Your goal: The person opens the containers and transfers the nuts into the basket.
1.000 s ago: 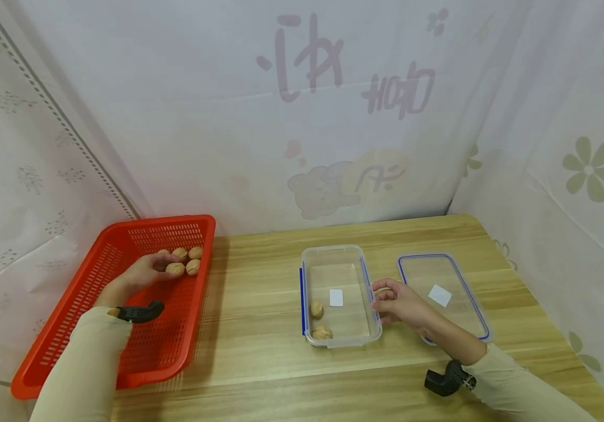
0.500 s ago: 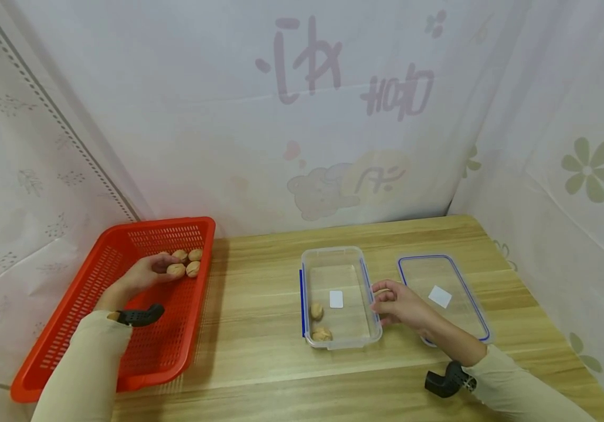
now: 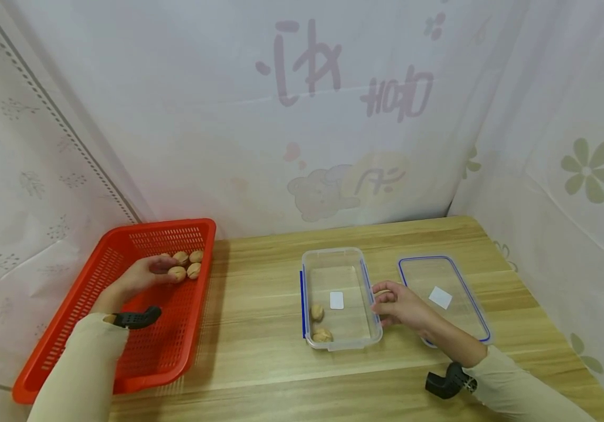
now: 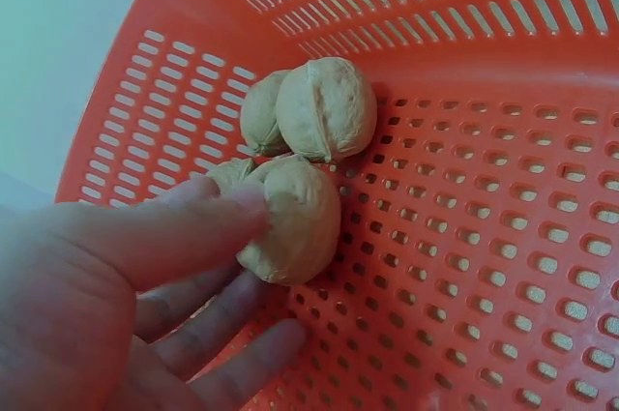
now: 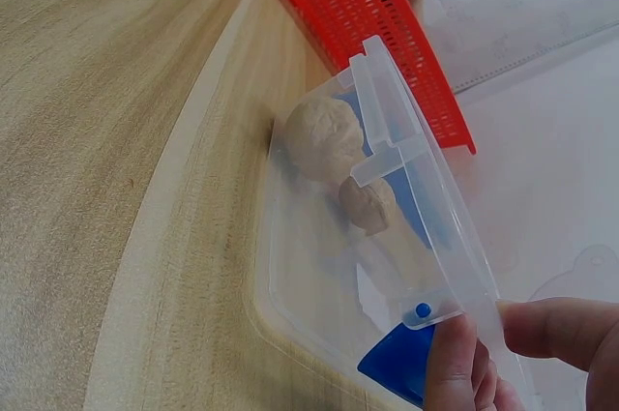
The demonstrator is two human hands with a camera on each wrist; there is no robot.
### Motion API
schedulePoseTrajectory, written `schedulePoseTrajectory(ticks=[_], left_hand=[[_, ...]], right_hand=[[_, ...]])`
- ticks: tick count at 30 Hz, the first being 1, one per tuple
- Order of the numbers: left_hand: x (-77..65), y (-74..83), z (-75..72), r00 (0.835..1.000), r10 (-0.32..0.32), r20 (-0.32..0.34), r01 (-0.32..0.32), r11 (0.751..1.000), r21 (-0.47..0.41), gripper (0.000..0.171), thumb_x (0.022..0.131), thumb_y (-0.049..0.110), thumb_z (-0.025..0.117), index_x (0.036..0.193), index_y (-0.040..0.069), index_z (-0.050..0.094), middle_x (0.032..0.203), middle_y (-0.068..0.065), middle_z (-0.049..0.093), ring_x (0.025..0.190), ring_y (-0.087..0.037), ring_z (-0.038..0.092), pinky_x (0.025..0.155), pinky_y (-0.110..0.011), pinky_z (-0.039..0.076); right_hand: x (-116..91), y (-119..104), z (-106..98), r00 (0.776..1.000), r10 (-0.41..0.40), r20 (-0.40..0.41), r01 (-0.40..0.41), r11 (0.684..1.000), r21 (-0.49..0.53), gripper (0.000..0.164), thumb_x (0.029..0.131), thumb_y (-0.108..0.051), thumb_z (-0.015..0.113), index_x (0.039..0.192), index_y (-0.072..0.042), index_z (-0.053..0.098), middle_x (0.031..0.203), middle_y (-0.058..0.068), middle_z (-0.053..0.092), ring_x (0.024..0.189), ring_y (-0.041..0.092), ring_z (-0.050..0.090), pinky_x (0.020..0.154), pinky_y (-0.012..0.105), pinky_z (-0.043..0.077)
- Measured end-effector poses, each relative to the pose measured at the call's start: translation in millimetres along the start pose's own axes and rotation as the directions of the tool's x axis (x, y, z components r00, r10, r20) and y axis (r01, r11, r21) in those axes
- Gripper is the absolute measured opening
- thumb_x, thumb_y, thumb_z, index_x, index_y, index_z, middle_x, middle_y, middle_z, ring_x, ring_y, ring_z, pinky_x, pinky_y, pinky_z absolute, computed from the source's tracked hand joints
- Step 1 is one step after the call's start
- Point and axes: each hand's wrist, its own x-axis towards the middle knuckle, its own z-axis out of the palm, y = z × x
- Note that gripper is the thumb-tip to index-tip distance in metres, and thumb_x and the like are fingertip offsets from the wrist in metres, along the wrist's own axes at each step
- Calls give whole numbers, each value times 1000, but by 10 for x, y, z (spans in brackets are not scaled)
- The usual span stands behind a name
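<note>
My left hand (image 3: 141,276) reaches into the red plastic basket (image 3: 196,328) and pinches a walnut (image 4: 292,222), thumb on its near side, other fingers partly hidden behind and below. Several more walnuts (image 4: 329,109) sit beside it in the basket's far right corner. My right hand (image 3: 402,305) holds the right wall of a clear plastic storage box (image 3: 341,251), with the thumb (image 5: 556,329) and fingers on opposite sides of the wall, by a blue side latch (image 5: 401,363). Inside the box, two walnuts (image 3: 322,334) lie in the near left corner, next to a white label (image 3: 336,300).
A clear lid (image 3: 423,272) with a blue seal lies on the wooden table (image 3: 260,281), right of the box and partly under my right forearm. White printed curtains (image 3: 217,117) enclose the table at the back and sides. A black wrist mount (image 3: 447,381) sticks out below my right wrist.
</note>
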Motion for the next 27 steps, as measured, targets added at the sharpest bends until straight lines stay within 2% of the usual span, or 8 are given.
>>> schedulePoseTrajectory(ticks=[3, 7, 11, 18, 27], left_hand=[[-25, 14, -25, 1000, -24, 7, 24, 1000, -5, 62, 102, 29, 65, 144, -11, 45, 143, -35, 48, 128, -47, 50, 100, -53, 48], [-60, 46, -73, 1000, -30, 4, 30, 999, -29, 56, 108, 25, 54, 145, -15, 42, 144, -39, 44, 125, -47, 52, 94, -45, 55], [-93, 117, -130, 1000, -26, -12, 25, 999, -44, 53, 110, 24, 47, 144, -17, 42, 143, -40, 44, 126, -51, 51, 95, -51, 55], [-150, 215, -225, 998, -27, -55, 29, 999, 22, 61, 108, 36, 50, 145, -13, 42, 143, -37, 46, 124, -51, 52, 97, -58, 51], [-193, 277, -283, 993, 47, -108, -30, 988, 155, 57, 110, 30, 48, 144, -15, 40, 141, -41, 45, 124, -55, 48, 97, -64, 47]], right_hand=[[-3, 2, -2, 1000, 2, 0, -2, 1000, 4, 47, 96, -2, 67, 134, 10, 42, 96, 6, 62, 85, 17, 63, 71, 32, 60], [-9, 8, -1, 1000, 2, 2, -2, 1000, 6, 48, 95, -2, 67, 134, 10, 42, 96, 6, 62, 85, 17, 63, 71, 31, 60], [-13, 7, -1, 1000, 0, 7, 0, 1000, 8, 48, 96, -2, 66, 134, 11, 42, 96, 6, 62, 85, 17, 63, 71, 31, 60], [-5, -1, -5, 1000, -5, 3, 5, 1000, 2, 47, 96, -3, 67, 134, 10, 42, 96, 6, 62, 86, 17, 63, 72, 32, 60], [-13, -23, 10, 1000, -2, 3, 2, 1000, 7, 46, 96, -3, 67, 133, 10, 43, 97, 6, 62, 85, 17, 63, 71, 32, 60]])
